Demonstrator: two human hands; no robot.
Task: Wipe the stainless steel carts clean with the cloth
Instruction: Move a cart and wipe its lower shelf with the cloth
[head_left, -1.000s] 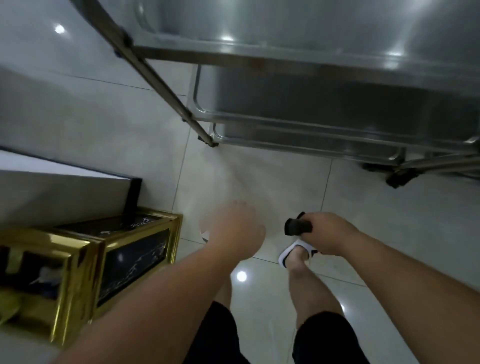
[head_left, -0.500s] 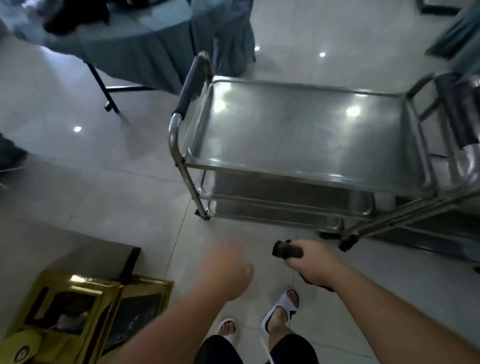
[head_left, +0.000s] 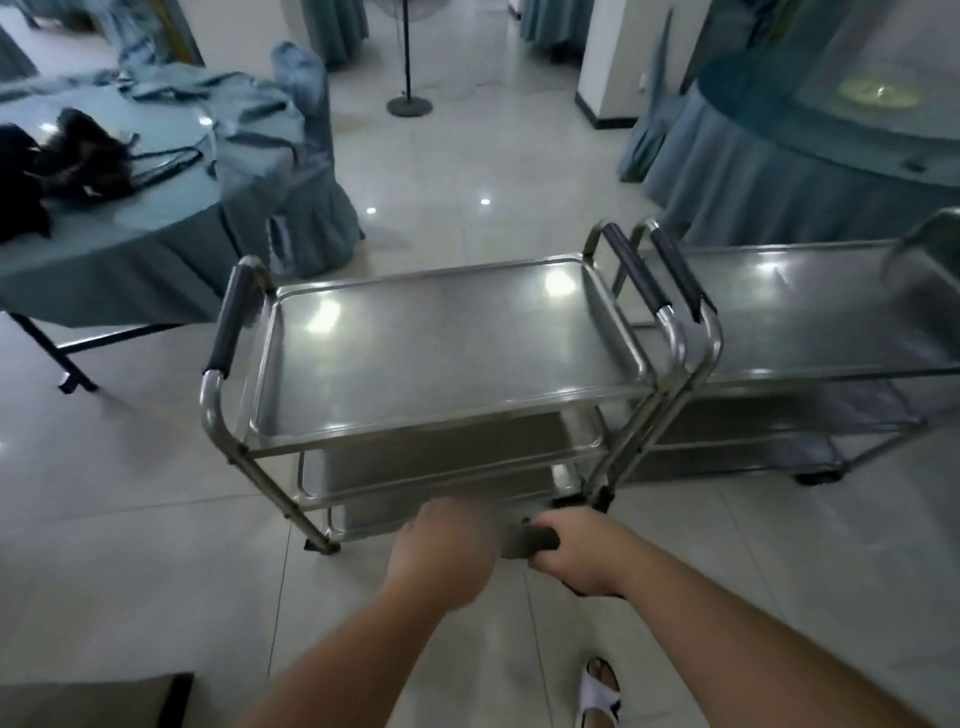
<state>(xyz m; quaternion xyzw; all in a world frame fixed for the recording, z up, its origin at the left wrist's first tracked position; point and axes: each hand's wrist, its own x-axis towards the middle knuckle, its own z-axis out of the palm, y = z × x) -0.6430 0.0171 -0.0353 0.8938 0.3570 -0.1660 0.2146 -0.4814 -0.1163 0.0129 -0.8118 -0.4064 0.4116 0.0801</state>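
Over the last second the head view rises from the floor and the near cart's underside to the whole work area. Both carts come into view, and both hands come up in front of the near cart. The sandalled feet drop to the lower edge.

Far left: a table draped in teal cloth (head_left: 130, 228) carries a dark bundle (head_left: 62, 156). It plays no part in the task.

Centre left: the near stainless steel cart (head_left: 441, 343) stands on the tiled floor (head_left: 130, 545). Its top tray is bare and reflects the ceiling lights. Two lower shelves show beneath it.

Centre, low: the left hand (head_left: 441, 556) hangs in front of the cart's lower shelves, back to the camera. The fingers appear curled, but motion blur hides whether they hold anything.

Just right of it: the right hand (head_left: 576, 556) grips a dark object (head_left: 530, 540), fingers wrapped round it. The object looks rigid, like a handle; it cannot be identified further.

Right: the second cart (head_left: 810, 322) stands close beside the first, their handles nearly touching.

The cloth is not visible in this view; it may be inside the left fist, but that cannot be told.

Judgement: no surface is in contact with either hand, so wiping has not begun. The raised view suggests the person is closing on the near cart, probably to start there.
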